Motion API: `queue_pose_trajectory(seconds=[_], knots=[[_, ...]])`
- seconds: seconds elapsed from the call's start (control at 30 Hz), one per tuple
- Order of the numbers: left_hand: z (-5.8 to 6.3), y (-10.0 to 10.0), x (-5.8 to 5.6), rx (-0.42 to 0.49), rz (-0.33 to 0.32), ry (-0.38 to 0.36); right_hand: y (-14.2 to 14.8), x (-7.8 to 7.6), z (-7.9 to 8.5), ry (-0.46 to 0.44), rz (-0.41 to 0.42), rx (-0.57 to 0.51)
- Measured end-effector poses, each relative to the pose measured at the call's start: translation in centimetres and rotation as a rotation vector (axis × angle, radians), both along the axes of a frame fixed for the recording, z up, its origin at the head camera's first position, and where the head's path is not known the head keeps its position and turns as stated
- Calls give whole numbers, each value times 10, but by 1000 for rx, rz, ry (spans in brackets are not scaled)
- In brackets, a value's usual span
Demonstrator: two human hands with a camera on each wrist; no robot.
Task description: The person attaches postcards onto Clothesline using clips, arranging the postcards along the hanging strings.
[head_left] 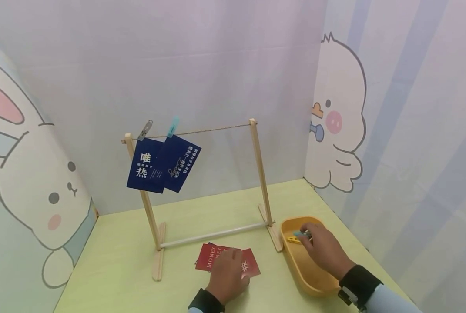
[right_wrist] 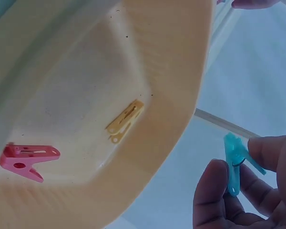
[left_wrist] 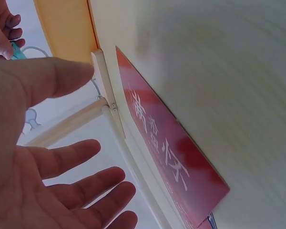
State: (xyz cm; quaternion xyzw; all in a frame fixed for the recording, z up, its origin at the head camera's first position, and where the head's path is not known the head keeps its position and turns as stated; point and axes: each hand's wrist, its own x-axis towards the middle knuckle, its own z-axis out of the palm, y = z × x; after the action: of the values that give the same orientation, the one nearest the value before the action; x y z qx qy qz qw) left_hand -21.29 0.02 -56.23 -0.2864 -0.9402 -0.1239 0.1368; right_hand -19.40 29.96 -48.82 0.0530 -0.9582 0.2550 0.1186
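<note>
My right hand [head_left: 327, 249] is over the yellow basket [head_left: 304, 278] and pinches a teal clothespin [right_wrist: 234, 164] between thumb and fingers. In the basket lie a yellow clothespin [right_wrist: 125, 120] and a pink clothespin [right_wrist: 26, 160]. My left hand [head_left: 226, 276] hovers at the red cards [left_wrist: 181, 162] on the table, its fingers spread and holding nothing in the left wrist view. Some of these cards are hidden behind that hand in the head view. Two dark blue cards [head_left: 144, 167] hang from the string, under a grey clothespin [head_left: 145, 130] and a light blue clothespin [head_left: 173, 126].
A wooden rack stands behind the hands, with a left post [head_left: 149, 213], a right post [head_left: 261, 174], a string [head_left: 217, 129] and a low white rod [head_left: 217, 235]. Its right foot [head_left: 272, 232] lies close to the basket. Printed curtains enclose the pale yellow table [head_left: 111, 261].
</note>
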Motion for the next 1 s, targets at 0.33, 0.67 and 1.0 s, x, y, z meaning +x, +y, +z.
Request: queue_pose_trajectory(seconds=[0.33,0.67,1.0], knots=[[-2,-9,-3,14,27,-22,-1,1,0,19,-15,-45],[-5,-14,-7,-12,69,-22,-4,1,-1,127,44,-29],[-6,-17,-8,-42,71,-43,-8,-1,0,105,43,-38]])
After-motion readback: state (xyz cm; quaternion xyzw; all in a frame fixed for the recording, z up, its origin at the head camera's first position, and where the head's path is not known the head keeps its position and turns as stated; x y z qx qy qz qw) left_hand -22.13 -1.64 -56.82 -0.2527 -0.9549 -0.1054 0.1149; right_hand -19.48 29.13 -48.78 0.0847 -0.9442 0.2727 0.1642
